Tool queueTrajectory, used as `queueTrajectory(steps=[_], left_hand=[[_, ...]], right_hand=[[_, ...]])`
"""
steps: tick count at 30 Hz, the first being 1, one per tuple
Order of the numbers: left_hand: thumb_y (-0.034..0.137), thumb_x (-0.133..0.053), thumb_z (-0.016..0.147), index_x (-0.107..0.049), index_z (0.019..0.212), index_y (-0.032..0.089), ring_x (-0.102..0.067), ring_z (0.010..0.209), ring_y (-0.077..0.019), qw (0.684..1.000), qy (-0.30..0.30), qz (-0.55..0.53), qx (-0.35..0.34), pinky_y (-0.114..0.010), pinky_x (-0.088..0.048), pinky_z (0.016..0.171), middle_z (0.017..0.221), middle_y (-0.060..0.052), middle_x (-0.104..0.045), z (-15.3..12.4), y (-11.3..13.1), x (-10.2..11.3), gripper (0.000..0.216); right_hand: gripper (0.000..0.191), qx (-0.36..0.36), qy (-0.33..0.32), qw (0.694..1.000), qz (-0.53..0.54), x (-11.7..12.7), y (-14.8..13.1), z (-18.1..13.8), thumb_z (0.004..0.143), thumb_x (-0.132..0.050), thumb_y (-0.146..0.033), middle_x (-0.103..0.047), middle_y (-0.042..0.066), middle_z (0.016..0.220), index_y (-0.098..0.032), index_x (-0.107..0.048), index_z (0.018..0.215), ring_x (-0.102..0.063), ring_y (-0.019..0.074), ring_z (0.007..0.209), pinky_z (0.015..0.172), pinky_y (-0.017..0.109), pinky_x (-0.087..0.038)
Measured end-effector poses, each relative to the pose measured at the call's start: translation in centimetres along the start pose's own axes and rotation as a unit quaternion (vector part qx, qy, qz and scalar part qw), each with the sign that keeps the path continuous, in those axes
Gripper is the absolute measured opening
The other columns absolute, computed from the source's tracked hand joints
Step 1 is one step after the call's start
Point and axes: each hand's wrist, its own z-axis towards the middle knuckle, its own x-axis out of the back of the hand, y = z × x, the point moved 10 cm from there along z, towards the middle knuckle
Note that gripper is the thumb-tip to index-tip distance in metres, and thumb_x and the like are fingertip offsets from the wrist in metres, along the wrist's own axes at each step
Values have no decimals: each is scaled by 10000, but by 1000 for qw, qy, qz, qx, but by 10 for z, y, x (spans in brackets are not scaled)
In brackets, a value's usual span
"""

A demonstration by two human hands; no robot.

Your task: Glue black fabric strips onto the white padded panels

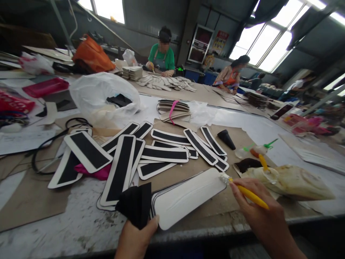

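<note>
The room is a grey workshop, with bright windows point(265, 39) at two o'clock and a co-worker in a green top point(169, 59) at twelve. A long worktable point(88, 230) runs across it, its pale top worn and stained along the near edge and partly covered by brown sheeting. A crumpled translucent bag point(88, 90) slumps at ten o'clock. At half past five lies the smooth white panel point(185, 199), a rounded strip atop similar ones; towards nine, black-faced strips point(88, 151) with white borders overlap loosely. The right hand point(261, 203), at four o'clock, reaches in from the near side, fingers closed in a pinch on a brush. The left hand point(136, 235), at seven, curls around a folded, matte black piece point(137, 205), thumb against the panel's left end. The yellow-handled brush point(252, 196) touches its right end with clumped white bristles.
</note>
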Motion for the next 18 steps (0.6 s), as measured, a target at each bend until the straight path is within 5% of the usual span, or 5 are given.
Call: queueTrajectory(steps=[3,9,18], left_hand=[[250,-734,473,-604,618,177,-602,760,-291,1000,6,17,5,-358,-466,730,551,-3,-586,0,1,3,208],[279,-704,501,-573,576,197,-570,698,-262,998,8,58,1,-340,-437,702,532,3,-553,-3,4,5,172],[415,-715,521,-582,635,177,-511,590,-197,999,-39,30,0,-289,-393,594,541,11,-539,-6,13,1,296]], right_hand=[[115,-20,8,1000,19,4,-9,2,807,-539,-312,-629,52,779,-216,-601,801,-603,207,751,751,351,-486],[180,-58,-60,993,82,-27,-2,-5,824,-510,-350,-626,41,761,-215,-607,755,-614,188,720,689,317,-508],[160,-58,-5,998,33,10,10,-4,811,-517,-361,-613,57,805,-219,-587,792,-587,223,791,762,366,-474]])
